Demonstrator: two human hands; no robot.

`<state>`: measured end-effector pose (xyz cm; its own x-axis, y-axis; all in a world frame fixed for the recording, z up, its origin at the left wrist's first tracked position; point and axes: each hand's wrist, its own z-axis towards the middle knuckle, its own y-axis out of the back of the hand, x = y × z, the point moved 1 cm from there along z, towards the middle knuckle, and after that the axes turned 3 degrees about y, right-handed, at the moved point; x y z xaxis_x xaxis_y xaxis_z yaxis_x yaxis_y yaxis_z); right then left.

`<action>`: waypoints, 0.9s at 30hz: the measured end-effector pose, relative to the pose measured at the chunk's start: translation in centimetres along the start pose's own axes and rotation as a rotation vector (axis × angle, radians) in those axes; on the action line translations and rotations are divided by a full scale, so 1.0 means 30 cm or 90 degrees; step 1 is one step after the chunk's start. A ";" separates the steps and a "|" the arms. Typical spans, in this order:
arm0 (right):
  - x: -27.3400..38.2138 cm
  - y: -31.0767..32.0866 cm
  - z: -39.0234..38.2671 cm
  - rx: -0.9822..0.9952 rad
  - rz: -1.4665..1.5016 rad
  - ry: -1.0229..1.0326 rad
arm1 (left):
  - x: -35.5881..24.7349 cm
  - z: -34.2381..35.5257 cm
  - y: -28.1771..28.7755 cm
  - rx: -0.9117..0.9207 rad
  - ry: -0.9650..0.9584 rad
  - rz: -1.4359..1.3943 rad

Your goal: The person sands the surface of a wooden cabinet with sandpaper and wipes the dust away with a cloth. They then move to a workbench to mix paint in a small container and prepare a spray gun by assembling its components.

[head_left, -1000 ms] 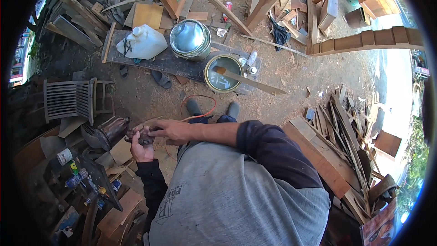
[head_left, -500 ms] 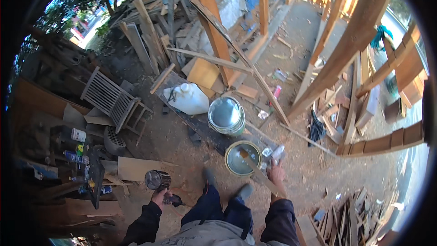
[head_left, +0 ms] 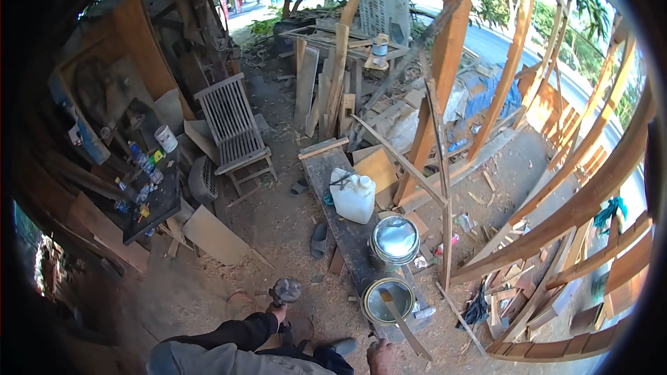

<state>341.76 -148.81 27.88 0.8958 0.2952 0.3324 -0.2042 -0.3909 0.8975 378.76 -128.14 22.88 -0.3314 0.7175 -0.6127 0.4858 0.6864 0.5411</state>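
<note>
My left hand (head_left: 279,312) is closed round a tool that looks like a spray gun (head_left: 285,292), its rounded dark cup standing above the fist. At the lower edge my right hand (head_left: 382,358) has curled fingers; whatever they may hold is hidden. Just beyond it, an open metal can (head_left: 367,305) of pale liquid stands on a long dark bench (head_left: 338,226). A wooden stirring stick (head_left: 408,330) leans in the can, its free end sticking out over the near rim. Beside the can lies a clear plastic piece (head_left: 425,313).
Farther along the bench stand a second can (head_left: 394,242) with a shiny top and a white jerrycan (head_left: 353,196). Left are a slatted wooden chair (head_left: 235,125) and a dark table (head_left: 154,198) with bottles. Wooden posts (head_left: 445,62) and scrap wood (head_left: 514,288) lie to the right.
My view has swung left and up. My right hand has moved back from the clear plastic piece beside the can. The spray-gun-like tool stays in my left hand.
</note>
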 end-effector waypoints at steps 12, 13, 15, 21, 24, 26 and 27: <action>0.895 0.147 -0.226 0.182 -0.032 0.441 | -0.087 -0.218 0.130 0.316 0.499 -0.310; 0.968 0.143 -0.280 0.186 -0.006 0.478 | 0.005 -0.156 0.189 0.401 0.476 -0.390; 1.085 0.125 -0.298 0.222 0.017 0.509 | 0.118 -0.004 0.179 0.430 0.498 -0.357; 1.171 0.084 -0.325 0.196 0.045 0.524 | 0.020 -0.065 0.302 0.614 0.460 -0.408; 1.218 0.070 -0.382 0.182 0.071 0.513 | 0.047 -0.025 0.328 0.618 0.436 -0.420; 1.301 0.195 -0.437 0.167 0.056 0.498 | 0.116 0.072 0.347 0.615 0.342 -0.385; 1.278 0.200 -0.444 0.126 0.050 0.443 | 0.086 0.036 0.344 0.641 0.326 -0.375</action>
<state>369.62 -128.22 49.86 0.4093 0.7197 0.5607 -0.1237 -0.5651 0.8157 383.79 -119.32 26.27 -0.8692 0.4537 -0.1966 0.4810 0.6837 -0.5487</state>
